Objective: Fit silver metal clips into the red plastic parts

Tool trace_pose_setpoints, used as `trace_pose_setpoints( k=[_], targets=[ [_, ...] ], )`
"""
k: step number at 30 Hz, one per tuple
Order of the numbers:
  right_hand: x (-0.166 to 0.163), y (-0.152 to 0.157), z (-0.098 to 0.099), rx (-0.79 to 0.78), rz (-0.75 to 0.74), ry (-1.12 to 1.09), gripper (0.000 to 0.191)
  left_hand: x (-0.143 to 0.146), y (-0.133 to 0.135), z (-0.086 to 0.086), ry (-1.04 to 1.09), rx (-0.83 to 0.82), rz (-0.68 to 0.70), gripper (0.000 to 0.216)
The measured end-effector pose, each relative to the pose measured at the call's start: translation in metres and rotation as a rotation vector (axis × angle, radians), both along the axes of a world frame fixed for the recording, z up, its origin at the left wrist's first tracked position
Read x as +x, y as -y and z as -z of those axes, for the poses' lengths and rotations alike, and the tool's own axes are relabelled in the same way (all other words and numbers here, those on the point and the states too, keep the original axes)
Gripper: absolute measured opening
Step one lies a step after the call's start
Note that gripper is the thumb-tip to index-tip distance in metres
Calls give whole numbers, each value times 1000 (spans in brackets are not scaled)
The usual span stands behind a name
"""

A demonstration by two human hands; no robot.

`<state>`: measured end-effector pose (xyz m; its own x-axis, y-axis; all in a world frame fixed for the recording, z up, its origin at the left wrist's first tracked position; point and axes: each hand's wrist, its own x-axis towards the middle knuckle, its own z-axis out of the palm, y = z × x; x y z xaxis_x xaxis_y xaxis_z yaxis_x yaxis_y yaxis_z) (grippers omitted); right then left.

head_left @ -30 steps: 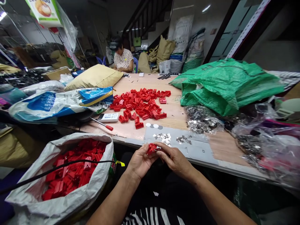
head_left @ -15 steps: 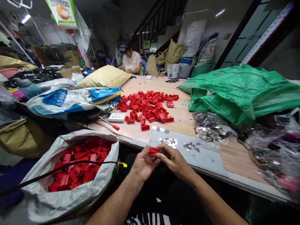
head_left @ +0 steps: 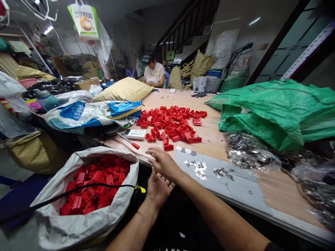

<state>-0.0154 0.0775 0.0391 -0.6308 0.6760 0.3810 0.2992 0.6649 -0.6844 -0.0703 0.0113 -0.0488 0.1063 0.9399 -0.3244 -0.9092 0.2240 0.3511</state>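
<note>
Woven white sack, left of the table, holds blocky red clips. Below the table's edge, my left hand lies open and empty. On that edge, my right hand spreads flat, holding nothing, near the glossy clip pile.

1. One pile of red pieces — far too many to count.
2. One screwdriver and one white remote, just left of the pile.
3. Three round discs — two white, one grey — just in front of the pile.
4. Two heaps of metal bits, in front of the pile.
5. One white sack, front-left of the pile.
</note>
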Motion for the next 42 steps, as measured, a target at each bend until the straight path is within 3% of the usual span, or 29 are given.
trace_pose_setpoints(
  k=[3,7,11,16,21,25,29,32,35,38,42],
  targets=[
    [30,-37,21,109,292,415,34,-5,0,2,194,-85,14,38],
    [59,-64,36,95,286,535,28,-5,1,2,266,-104,10,39],
    [65,-68,42,89,256,520,33,-5,-1,0,212,-83,10,39],
    [74,-46,40,12,240,375,30,-6,-2,-3,1,-66,1,42],
    [95,6,33,-370,44,18,24,3,1,-9,-550,138,-60,64],
    [113,37,30,-509,-37,-27,20,11,4,-9,-755,270,5,55],
    [150,41,32,-567,203,21,30,17,6,-6,-764,232,42,46],
    [193,32,38,-343,520,98,26,20,7,-5,-745,199,52,44],
    [231,24,45,-166,787,319,20,21,8,-6,-723,185,64,46],
    [250,22,52,-108,839,425,17,23,8,-7,-729,182,79,47],
    [244,21,57,-83,800,482,17,26,9,-8,-747,185,93,48]
  ],
)
